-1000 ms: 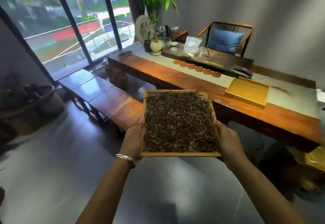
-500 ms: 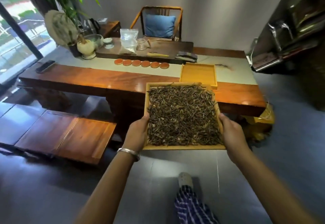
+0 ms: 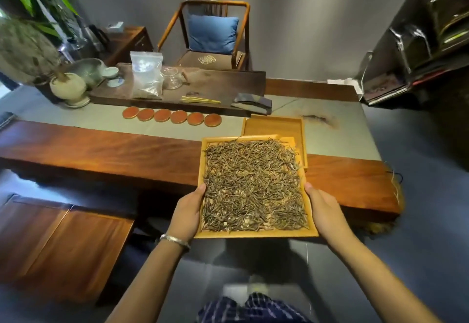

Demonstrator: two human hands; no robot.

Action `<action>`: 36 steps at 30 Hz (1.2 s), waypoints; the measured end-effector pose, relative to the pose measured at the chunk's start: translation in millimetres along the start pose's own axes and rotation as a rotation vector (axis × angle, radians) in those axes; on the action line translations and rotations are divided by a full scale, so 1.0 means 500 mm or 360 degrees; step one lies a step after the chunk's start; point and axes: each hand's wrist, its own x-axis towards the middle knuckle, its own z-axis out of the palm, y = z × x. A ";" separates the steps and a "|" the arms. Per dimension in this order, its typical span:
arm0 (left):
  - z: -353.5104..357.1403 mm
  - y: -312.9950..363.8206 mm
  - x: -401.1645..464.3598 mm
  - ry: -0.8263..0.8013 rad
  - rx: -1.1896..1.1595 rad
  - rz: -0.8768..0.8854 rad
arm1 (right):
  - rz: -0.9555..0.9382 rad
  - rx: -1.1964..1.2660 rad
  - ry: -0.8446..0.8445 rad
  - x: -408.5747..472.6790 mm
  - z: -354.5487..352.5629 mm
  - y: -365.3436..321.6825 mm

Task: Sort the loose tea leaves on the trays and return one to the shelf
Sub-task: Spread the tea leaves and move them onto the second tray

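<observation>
Both hands carry the full tray point(image 3: 256, 234) of tea leaves point(image 3: 252, 185): left hand point(image 3: 186, 212) grips its 9 o'clock rim, right hand point(image 3: 326, 211) its 3 o'clock. Empty tray point(image 3: 274, 126) on table point(image 3: 101, 150), 12 o'clock. Carrying step; next, level set-down.

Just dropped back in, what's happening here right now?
A person is carrying a wooden tray covered with loose tea leaves, holding it level by its two side edges, left hand on one and right hand on the other. They are standing at the long wooden table. A second, empty tray lies on the table just beyond the carried one. The full tray has not been set down.
</observation>
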 end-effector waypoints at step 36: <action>0.105 -0.016 0.455 -0.0313 -0.0039 -0.0561 | -0.0534 -0.1737 -0.0467 0.555 0.113 -0.005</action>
